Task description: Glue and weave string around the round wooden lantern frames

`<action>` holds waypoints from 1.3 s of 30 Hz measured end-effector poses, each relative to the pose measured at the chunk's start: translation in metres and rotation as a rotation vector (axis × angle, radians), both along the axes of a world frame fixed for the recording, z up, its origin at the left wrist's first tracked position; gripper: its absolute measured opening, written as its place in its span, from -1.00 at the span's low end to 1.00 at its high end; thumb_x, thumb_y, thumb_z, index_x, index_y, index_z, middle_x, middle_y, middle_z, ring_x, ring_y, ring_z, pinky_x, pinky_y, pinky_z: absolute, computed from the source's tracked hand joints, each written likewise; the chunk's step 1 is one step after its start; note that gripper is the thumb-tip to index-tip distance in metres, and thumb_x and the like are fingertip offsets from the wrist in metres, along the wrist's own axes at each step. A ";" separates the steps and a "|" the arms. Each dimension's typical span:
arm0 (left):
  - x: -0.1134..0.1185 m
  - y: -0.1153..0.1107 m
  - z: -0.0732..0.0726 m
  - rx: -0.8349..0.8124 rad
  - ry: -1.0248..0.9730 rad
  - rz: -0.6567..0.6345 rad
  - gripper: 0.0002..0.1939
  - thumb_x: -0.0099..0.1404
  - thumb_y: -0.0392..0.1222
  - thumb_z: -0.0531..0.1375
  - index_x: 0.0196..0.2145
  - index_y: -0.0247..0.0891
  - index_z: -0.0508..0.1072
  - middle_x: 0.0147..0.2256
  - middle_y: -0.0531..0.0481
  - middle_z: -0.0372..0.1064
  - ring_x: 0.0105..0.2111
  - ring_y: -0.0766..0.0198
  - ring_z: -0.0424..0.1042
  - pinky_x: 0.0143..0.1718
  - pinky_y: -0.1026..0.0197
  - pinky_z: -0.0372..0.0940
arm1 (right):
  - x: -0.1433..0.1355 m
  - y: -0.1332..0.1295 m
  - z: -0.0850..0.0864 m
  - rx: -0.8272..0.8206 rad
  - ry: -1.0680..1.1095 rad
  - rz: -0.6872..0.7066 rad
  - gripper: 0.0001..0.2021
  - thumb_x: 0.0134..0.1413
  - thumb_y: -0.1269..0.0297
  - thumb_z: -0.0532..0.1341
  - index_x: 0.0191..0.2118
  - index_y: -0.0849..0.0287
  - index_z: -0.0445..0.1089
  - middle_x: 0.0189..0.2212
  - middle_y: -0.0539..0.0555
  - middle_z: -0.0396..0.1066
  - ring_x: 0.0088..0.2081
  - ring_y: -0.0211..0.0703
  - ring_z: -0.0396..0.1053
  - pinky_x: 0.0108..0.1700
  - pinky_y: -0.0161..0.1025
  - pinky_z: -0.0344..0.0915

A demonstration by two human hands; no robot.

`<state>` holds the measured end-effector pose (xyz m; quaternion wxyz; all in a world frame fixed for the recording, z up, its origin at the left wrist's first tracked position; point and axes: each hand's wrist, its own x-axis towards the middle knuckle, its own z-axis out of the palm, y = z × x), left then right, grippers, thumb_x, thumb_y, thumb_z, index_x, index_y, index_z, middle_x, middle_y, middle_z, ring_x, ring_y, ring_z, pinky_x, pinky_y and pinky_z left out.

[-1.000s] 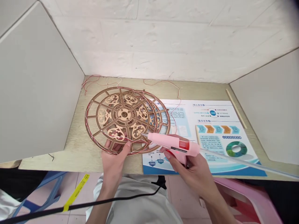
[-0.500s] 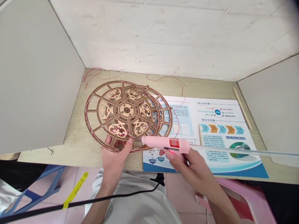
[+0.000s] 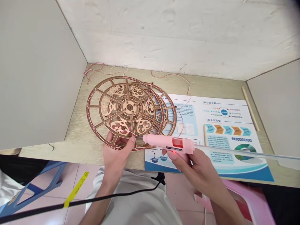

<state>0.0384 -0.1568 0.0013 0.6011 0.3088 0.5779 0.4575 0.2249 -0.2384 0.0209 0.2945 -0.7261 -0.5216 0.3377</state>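
Note:
My left hand (image 3: 117, 153) grips the near rim of a round openwork wooden wheel (image 3: 129, 107), thumb on top and fingers underneath. Red and white wires (image 3: 93, 128) run along the wheel's outer ring. In my right hand (image 3: 199, 165) is a pink hot glue gun (image 3: 161, 142), its red light lit and a long clear glue stick (image 3: 234, 151) sticking out of its back. The gun's nozzle points left, at the wire by my left thumb; whether it touches is too small to tell. A second similar wheel (image 3: 174, 117) lies partly hidden under the first.
A printed poster (image 3: 201, 125) lies flat on the table (image 3: 77, 153), partly beneath the wheels. Loose wires (image 3: 92, 70) trail at the back. A thin wooden strip (image 3: 250, 107) lies at the right. Panels (image 3: 35, 78) stand at both sides, and a black cable (image 3: 93, 201) crosses in front.
The view has shifted slightly, moving the scene a little within the picture. My left hand still holds the wheel, and the glue gun's nozzle stays near my left thumb.

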 end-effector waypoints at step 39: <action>-0.003 -0.003 -0.005 0.013 0.054 -0.024 -0.62 0.04 -0.15 0.45 -0.18 -0.24 0.53 -0.27 0.00 0.58 -0.48 0.34 0.42 -0.43 0.30 0.36 | 0.011 0.023 0.020 -0.037 0.001 0.161 -0.54 0.32 -0.11 0.15 -0.50 0.08 0.18 -0.61 -0.10 0.03 -0.56 -0.29 0.00 -0.55 -0.30 -0.01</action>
